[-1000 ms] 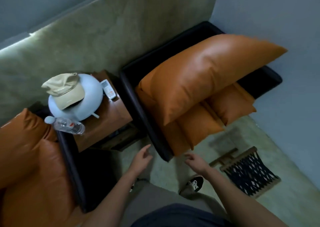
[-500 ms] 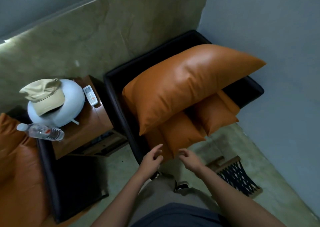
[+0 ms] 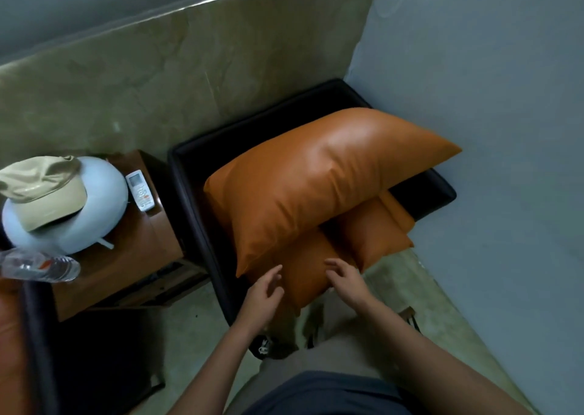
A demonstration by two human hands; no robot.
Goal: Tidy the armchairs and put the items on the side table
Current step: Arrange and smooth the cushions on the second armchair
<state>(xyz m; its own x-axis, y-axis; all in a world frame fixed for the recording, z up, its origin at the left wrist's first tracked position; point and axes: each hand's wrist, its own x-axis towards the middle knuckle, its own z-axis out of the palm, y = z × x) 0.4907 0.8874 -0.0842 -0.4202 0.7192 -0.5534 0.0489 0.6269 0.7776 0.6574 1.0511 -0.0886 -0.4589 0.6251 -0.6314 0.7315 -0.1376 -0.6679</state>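
A black-framed armchair holds a large orange cushion lying askew over two smaller orange cushions. My left hand and my right hand hover open at the front edge of the lower cushion, fingers relaxed, holding nothing. The wooden side table at left carries a pale blue round pillow with a beige cap on top, a white remote and a plastic water bottle lying on its side.
A second orange armchair shows at the far left edge. Grey walls close in behind and to the right. The floor is greenish concrete; a shoe stands below my hands.
I have stepped closer to the right armchair. Both hands have moved forward and up from above the floor to the front of the lower cushion.
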